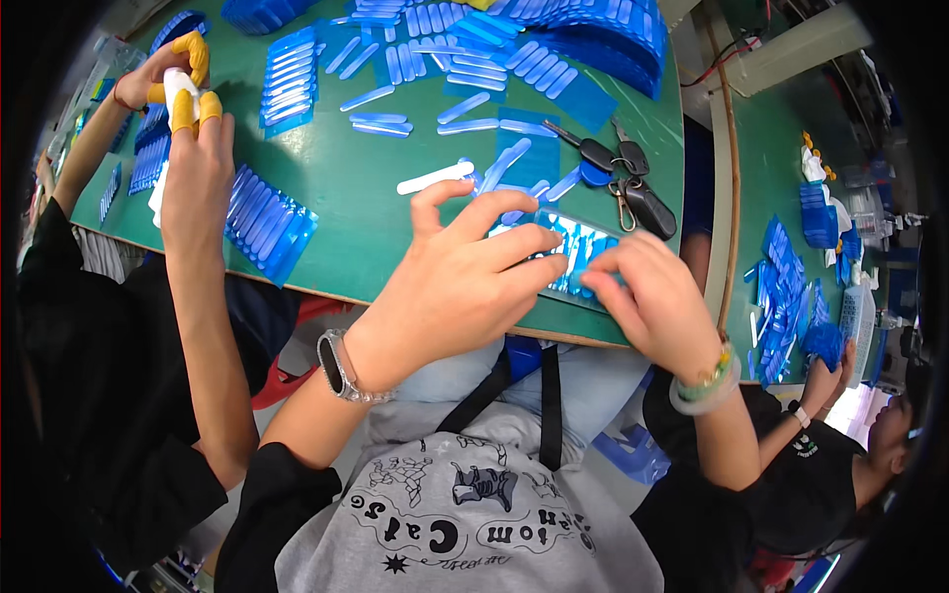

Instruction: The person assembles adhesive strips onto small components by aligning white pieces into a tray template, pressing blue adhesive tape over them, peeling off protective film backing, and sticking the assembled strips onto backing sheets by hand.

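A blue plastic sheet (581, 240) carrying a row of shiny strips lies near the table's front edge, between my hands. My left hand (474, 262) presses and grips its left side, fingers bent; the little finger is raised and curled near a loose white strip (435, 178). Over the sheet's right end, my right hand (652, 292) is closed, thumb and fingertips pinched together; what lies between them is too small to tell. Loose blue strips (506, 163) lie just beyond my left fingers.
Car keys (647, 206) lie right of the sheet. Blue strip piles (603, 40) cover the far table, and more sheets (272, 225) lie left. A co-worker's hands (198, 148) with yellow finger cots hold something white. Another person sits at the right-hand table (746, 198).
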Action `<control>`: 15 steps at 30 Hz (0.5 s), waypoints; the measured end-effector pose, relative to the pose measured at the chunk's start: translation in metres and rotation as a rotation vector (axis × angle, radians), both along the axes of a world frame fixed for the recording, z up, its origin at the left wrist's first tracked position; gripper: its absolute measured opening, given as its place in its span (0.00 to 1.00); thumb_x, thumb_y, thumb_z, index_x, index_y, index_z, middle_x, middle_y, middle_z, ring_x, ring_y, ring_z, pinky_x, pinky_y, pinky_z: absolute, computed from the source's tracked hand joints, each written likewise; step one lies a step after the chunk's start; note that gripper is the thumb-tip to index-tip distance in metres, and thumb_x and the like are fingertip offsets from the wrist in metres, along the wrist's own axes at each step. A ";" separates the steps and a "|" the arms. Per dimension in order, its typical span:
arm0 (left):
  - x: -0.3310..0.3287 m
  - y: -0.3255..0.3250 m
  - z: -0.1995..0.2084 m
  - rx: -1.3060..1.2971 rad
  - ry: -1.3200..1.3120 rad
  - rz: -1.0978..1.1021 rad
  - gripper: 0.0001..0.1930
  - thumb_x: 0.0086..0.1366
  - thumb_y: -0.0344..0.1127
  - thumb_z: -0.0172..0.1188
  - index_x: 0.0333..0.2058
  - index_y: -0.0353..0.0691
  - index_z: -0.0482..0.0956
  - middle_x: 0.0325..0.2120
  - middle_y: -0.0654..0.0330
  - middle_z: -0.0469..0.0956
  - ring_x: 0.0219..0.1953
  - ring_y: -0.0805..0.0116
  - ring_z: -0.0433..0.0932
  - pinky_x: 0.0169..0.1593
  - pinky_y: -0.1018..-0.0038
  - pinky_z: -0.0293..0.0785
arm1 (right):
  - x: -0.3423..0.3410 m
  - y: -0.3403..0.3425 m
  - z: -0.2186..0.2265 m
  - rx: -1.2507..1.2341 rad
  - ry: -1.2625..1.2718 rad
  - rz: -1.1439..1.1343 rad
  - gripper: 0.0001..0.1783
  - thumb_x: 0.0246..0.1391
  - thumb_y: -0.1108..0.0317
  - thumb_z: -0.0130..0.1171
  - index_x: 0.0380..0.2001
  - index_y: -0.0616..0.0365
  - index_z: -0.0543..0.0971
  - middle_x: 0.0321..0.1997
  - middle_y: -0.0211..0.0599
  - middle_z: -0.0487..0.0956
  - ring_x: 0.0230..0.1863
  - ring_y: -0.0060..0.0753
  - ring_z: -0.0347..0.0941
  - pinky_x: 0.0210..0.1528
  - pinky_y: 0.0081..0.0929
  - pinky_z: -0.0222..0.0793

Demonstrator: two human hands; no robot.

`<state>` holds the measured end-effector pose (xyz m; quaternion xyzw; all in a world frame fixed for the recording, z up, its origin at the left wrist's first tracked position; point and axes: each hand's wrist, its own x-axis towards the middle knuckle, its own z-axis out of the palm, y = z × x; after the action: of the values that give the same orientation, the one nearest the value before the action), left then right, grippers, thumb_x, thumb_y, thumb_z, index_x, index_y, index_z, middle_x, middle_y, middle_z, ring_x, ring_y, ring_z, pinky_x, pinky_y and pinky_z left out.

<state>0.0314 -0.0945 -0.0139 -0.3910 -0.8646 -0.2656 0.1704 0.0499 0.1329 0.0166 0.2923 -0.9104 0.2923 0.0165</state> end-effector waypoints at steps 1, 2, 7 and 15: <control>0.000 0.000 0.000 -0.003 0.009 -0.001 0.13 0.49 0.32 0.66 0.35 0.56 0.83 0.41 0.75 0.79 0.53 0.67 0.73 0.60 0.55 0.53 | -0.001 0.002 0.000 -0.001 0.000 -0.004 0.07 0.53 0.71 0.63 0.30 0.62 0.75 0.30 0.42 0.76 0.34 0.48 0.72 0.39 0.39 0.69; 0.000 0.001 0.000 -0.004 0.009 -0.005 0.13 0.49 0.32 0.66 0.35 0.56 0.83 0.41 0.75 0.79 0.53 0.67 0.73 0.60 0.55 0.53 | -0.005 0.004 -0.001 -0.006 0.003 -0.038 0.07 0.53 0.72 0.63 0.30 0.62 0.75 0.30 0.42 0.76 0.34 0.48 0.72 0.38 0.39 0.69; 0.002 0.004 -0.005 -0.044 0.007 -0.001 0.14 0.50 0.31 0.66 0.35 0.60 0.84 0.41 0.76 0.79 0.53 0.68 0.73 0.61 0.55 0.53 | -0.008 0.008 -0.009 -0.019 0.048 -0.068 0.07 0.52 0.73 0.64 0.30 0.61 0.75 0.30 0.42 0.75 0.34 0.48 0.71 0.38 0.40 0.69; 0.006 0.009 0.001 -0.043 0.022 -0.012 0.14 0.49 0.30 0.65 0.36 0.55 0.83 0.43 0.76 0.80 0.53 0.69 0.74 0.61 0.56 0.53 | -0.020 0.018 -0.006 -0.038 0.050 -0.163 0.06 0.52 0.74 0.63 0.30 0.62 0.75 0.30 0.43 0.75 0.34 0.48 0.72 0.37 0.38 0.69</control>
<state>0.0378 -0.0852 -0.0131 -0.4028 -0.8658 -0.2436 0.1697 0.0303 0.1505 0.0108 0.2241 -0.9247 0.2999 0.0685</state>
